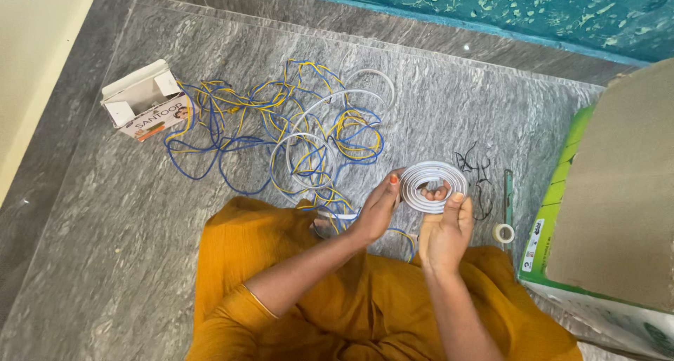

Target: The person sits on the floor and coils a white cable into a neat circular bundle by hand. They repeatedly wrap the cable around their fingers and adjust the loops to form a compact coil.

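The coil of flat white cable is held up between both hands, above the person's lap and the grey stone floor. It is wound into a near-round ring whose open centre faces up toward the camera, slightly wider left to right than front to back. The right hand grips its near edge, thumb on the outer turns and fingertips showing through the hole. The left hand is closed lightly on the coil's left rim, fingers pressed against the outer winding. Both forearms reach forward from orange sleeves, the left crossing in at a slant, the right almost straight up the frame. The coil looks like several tight turns, white with thin grey lines between them.

Just beyond the left hand lies a loose tangle of blue, yellow and white wires on the floor. A small open carton sits at its far left. To the right of the coil are thin black wires, a small roll of tape and a big cardboard box
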